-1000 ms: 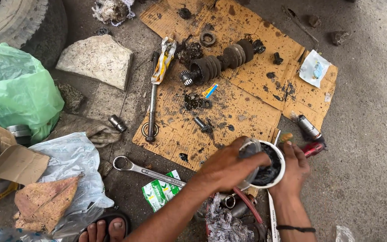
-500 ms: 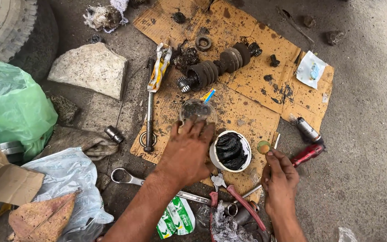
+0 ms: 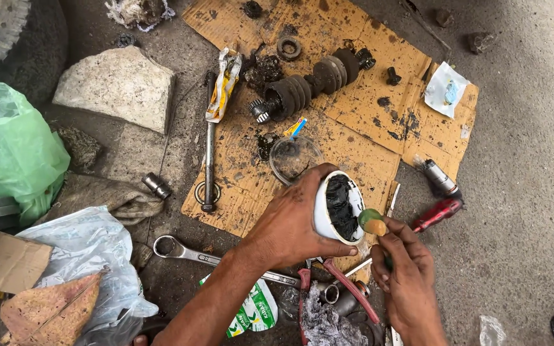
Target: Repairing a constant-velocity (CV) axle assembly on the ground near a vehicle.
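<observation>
While tilted: L hand (image 3: 290,221) (round tub (image 3: 338,208))

Cardboard (image 3: 367,109): greasy, flat on the ground
Axle shaft (image 3: 309,86): two black rubber boots, on the cardboard
Long wrench (image 3: 209,154): beside the cardboard's left edge
Stone (image 3: 113,86): pale, upper left
Green bag (image 3: 8,150): far left
Red-handled screwdriver (image 3: 436,213): right

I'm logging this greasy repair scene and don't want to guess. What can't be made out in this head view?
- How full the white tub is: the left hand wraps its wall.
- The tool's shaft below its green tip: the right hand covers it.
- The tyre: cut off by the top-left edge.
- The red-handled pliers: partly under both hands.
</observation>
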